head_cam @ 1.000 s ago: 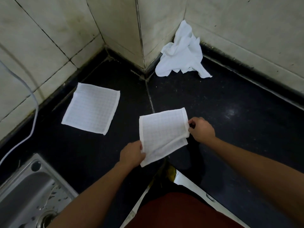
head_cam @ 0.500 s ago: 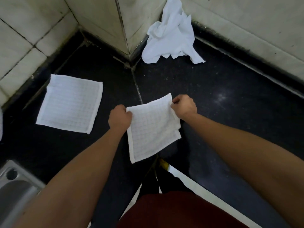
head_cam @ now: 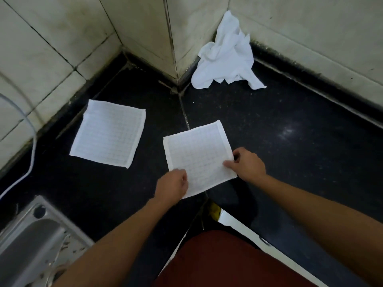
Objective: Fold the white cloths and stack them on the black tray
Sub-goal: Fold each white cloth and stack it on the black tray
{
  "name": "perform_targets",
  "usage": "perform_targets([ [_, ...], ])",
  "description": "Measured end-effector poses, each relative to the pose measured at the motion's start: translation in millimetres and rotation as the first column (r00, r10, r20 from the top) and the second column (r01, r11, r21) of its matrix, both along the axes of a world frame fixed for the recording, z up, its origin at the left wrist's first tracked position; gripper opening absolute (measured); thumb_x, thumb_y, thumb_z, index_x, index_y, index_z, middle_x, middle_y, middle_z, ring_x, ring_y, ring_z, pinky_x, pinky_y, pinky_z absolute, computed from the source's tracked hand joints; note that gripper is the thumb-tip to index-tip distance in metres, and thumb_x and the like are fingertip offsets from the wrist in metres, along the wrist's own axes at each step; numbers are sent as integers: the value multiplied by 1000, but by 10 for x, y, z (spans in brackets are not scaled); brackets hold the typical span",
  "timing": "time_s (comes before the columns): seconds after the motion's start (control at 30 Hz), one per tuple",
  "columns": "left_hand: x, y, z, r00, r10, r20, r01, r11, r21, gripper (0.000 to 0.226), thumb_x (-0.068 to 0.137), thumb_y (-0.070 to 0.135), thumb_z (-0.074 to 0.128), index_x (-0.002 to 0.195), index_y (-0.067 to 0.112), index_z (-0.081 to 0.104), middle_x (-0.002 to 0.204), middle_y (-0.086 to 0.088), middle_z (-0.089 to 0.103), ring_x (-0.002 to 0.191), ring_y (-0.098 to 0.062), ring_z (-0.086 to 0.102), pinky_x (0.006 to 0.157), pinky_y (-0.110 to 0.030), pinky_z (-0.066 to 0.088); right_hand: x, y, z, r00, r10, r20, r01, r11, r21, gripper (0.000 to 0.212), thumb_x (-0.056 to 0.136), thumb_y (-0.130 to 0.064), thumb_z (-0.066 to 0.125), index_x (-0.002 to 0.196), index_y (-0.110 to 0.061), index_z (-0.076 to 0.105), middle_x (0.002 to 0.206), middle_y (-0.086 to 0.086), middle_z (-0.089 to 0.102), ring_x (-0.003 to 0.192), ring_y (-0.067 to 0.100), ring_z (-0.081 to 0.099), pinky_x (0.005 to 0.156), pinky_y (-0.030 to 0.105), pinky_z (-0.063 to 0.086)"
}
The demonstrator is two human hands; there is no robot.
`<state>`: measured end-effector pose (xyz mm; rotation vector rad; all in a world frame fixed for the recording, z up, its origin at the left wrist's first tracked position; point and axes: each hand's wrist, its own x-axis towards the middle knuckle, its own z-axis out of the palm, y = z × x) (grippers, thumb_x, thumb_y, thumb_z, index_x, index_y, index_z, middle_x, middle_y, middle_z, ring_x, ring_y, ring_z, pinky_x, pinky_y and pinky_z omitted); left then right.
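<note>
The folded cloth [head_cam: 196, 154], a moment ago held up, now lies flat on the bench [head_cam: 290, 152], left hand [head_cam: 173, 183] and right hand [head_cam: 247, 164] pinching its near edge, so stacking comes next.

Bare black bench [head_cam: 300, 146] lies open to the right of the held cloth [head_cam: 196, 154], as far as the tiled wall [head_cam: 310, 38]. A narrow bare strip separates it from the folded cloth [head_cam: 107, 133] on the left. A crumpled cloth [head_cam: 226, 59] fills the far corner. The sink [head_cam: 37, 235] and a white cable [head_cam: 33, 146] crowd the near left.
</note>
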<state>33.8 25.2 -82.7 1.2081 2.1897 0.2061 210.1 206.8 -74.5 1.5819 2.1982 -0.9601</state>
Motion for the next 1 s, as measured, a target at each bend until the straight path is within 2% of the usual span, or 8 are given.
perform_targets([
  [0.1,225,-188,-74,986,-166,-14,165,986,-25,17,92,29,52,103,17,57,103,2,52,97,-16,52,74,-30,46,63,-160,-15,996,67,58,-62,995,-77,26,80,-47,69,83,-23,59,82,-5,64,71,13,61,61,30,48],
  [0.2,304,-239,-97,980,-187,-75,188,982,13,24,91,35,54,107,18,51,108,2,48,101,-15,46,72,-27,43,136,-164,-4,999,-44,20,46,994,-97,30,83,-42,69,66,-20,57,67,-3,60,63,14,59,55,28,43],
  [0.4,359,-302,-116,966,-217,-142,219,976,5,34,90,43,54,114,19,49,112,1,48,103,-16,46,75,-28,46,353,-179,-52,995,-90,41,95,986,-140,14,80,-28,75,76,-23,62,74,-1,68,69,15,66,64,31,55],
  [0.47,388,-302,-108,959,-233,-160,236,972,0,37,89,47,54,114,19,49,112,1,48,102,-17,46,76,-29,47,368,-202,-43,985,-170,-38,161,971,-179,16,81,-20,74,81,-21,58,73,1,67,63,15,65,56,29,52],
  [0.6,445,-278,-91,944,-262,-201,264,964,-17,39,87,52,54,109,19,49,110,0,48,101,-19,47,76,-31,46,303,-184,124,812,-531,-243,369,789,-492,8,89,-8,63,90,-16,61,72,5,62,56,13,59,47,24,44],
  [0.73,438,-262,-109,957,-195,-215,203,979,17,25,95,41,47,102,17,50,105,0,51,96,-19,49,72,-30,44,284,-120,265,762,-591,-266,313,695,-647,9,90,-9,62,94,-8,71,74,4,65,63,11,59,55,22,48],
  [0.83,434,-263,-97,959,-169,-225,183,982,40,11,94,23,46,96,15,52,102,-2,53,93,-19,50,67,-28,37,331,-94,242,816,-486,-312,254,787,-562,13,86,-3,64,92,-10,72,80,4,68,70,11,62,59,22,52],
  [1.0,297,-400,-71,959,-205,-195,222,973,68,5,79,13,58,82,14,54,90,-1,51,85,-20,49,64,-29,37,493,-87,138,970,68,-235,-111,978,-174,16,78,-8,77,88,-20,75,79,-9,66,72,3,60,67,14,44],
])
